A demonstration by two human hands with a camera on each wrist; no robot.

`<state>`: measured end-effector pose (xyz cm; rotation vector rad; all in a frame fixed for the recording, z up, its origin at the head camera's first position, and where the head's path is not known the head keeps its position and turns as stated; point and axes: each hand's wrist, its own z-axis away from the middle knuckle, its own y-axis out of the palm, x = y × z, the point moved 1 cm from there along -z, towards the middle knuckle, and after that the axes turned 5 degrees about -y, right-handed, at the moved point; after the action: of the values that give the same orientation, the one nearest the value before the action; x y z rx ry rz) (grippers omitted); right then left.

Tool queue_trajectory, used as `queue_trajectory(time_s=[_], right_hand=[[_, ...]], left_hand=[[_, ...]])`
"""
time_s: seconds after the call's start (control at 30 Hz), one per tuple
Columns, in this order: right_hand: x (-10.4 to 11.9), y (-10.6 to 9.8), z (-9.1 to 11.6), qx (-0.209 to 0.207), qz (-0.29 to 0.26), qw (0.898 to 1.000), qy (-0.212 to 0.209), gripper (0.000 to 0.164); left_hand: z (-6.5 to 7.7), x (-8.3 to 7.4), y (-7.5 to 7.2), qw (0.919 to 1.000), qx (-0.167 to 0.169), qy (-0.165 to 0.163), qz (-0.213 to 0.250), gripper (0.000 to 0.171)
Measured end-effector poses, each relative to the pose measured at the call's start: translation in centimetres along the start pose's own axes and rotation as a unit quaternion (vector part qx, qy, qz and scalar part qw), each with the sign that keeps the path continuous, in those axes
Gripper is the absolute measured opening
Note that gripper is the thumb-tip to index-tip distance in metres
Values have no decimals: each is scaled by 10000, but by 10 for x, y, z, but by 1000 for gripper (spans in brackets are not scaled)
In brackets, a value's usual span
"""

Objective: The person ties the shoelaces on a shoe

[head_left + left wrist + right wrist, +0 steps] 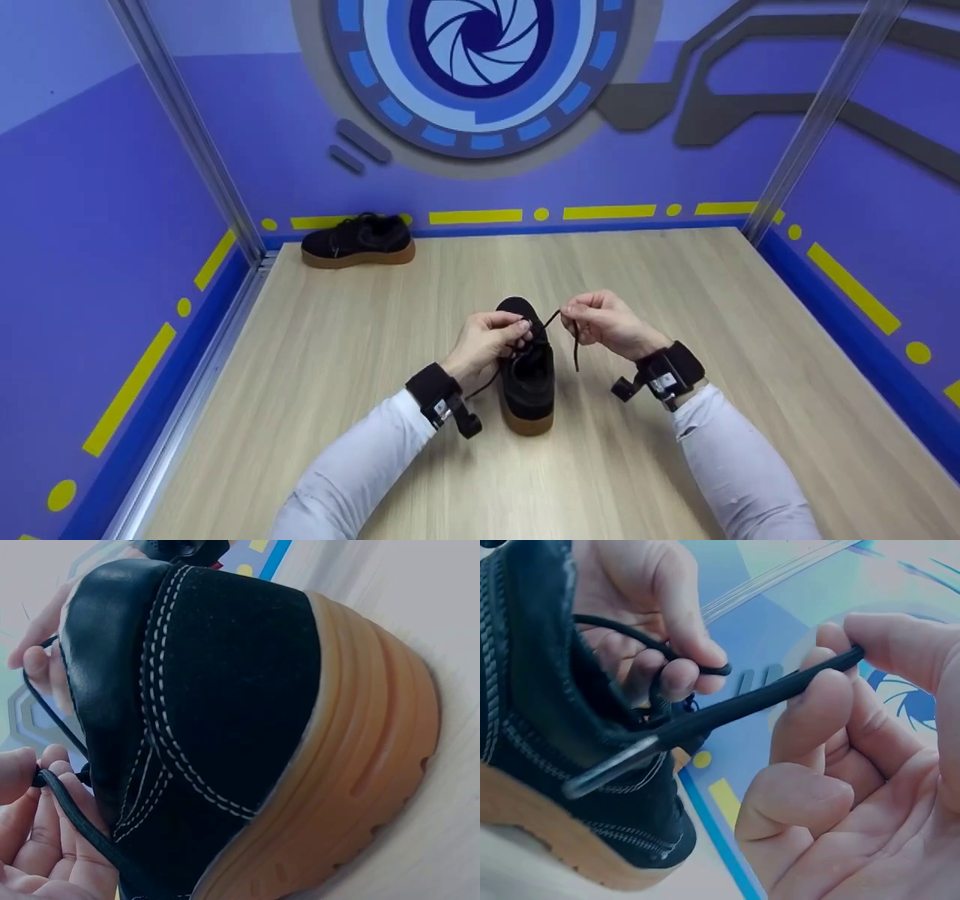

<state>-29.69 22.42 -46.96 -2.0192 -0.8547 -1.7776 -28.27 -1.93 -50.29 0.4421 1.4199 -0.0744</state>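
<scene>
A black shoe with a tan sole and white stitching stands upright on the table, toe pointing away. Over its tongue, my left hand pinches one black shoelace between thumb and index finger. To the right of the shoe, my right hand pinches the other lace between thumb and fingertips. That lace runs taut from the shoe to my fingers, and its tipped end hangs below them. Part of the lacing is hidden behind my left fingers.
A second black shoe with a tan sole sits at the table's back left corner, toe to the left. The wooden table is bounded by a blue back wall and side walls. A camera is strapped to each wrist.
</scene>
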Motion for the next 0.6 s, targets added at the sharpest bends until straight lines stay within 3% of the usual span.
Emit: queue_trajectory(time_s=[0.6], right_hand=[[33,24,-39,-581,111,9968,-538,27]], left_hand=[[2,-1,2,10000,-24,59,14,5]])
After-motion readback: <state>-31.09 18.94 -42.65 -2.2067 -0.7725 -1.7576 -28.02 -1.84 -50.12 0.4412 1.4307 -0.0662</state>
